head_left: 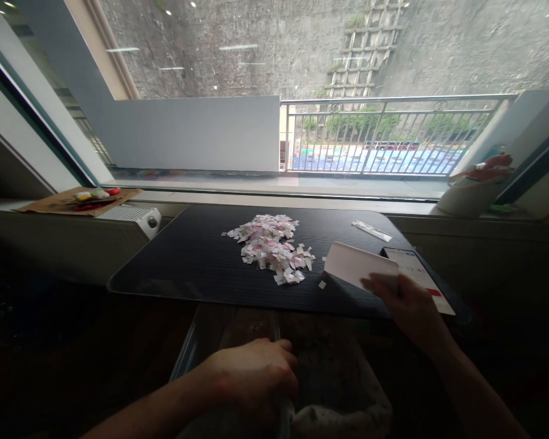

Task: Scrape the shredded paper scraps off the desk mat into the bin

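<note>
A heap of small pink and white paper scraps (271,246) lies in the middle of a dark table (187,262). My right hand (405,305) is closed on a white card-like scraper (359,265), held edge-down on the table just right of the heap. My left hand (251,378) is below the table's front edge, fingers curled on the rim of a clear container (238,341). One loose scrap (322,284) lies near the scraper.
A phone (416,274) with a lit screen lies on the table's right side, behind my right hand. A thin white wrapper (371,230) sits at the far right. A cardboard sheet with coloured items (80,200) rests on the windowsill, left.
</note>
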Available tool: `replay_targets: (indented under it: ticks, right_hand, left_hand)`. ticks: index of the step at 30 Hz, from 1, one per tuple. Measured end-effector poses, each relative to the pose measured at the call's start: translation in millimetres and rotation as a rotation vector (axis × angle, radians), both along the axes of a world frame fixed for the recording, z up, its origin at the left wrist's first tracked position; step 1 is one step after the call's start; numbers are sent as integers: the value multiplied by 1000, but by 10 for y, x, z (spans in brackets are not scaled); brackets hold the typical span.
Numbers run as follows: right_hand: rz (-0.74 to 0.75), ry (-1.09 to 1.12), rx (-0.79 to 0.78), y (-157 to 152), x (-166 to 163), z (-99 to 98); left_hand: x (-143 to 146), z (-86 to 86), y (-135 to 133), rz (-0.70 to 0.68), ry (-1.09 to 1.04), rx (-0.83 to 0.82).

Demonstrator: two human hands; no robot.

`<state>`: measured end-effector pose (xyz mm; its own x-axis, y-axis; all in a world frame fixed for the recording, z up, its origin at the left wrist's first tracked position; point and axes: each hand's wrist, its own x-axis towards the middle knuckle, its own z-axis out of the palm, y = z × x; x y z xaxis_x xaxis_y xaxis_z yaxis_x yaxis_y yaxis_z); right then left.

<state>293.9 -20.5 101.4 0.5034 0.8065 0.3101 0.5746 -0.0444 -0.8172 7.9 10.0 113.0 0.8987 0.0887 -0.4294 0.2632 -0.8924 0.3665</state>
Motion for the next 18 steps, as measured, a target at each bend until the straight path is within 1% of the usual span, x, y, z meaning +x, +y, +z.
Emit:
replay_targets:
  ticks: [4, 8, 13, 15, 18]
  right_hand:
    - [88, 60, 5, -63, -91, -20]
    - [75, 0, 22, -119, -130, -13]
    - [137, 0, 11, -181, -198, 11]
    - [133, 9, 17, -207, -208, 14]
    - [101, 6, 15, -238, -182, -15]
  left_hand:
    - [24, -3, -18, -4, -5, -7]
    - [133, -35, -56, -10, -19, 13]
    - [403, -99, -121, -64, -24, -12]
    - [531, -115, -150, -90, 5, -26]
    - [720, -106, -191, -143, -8, -111]
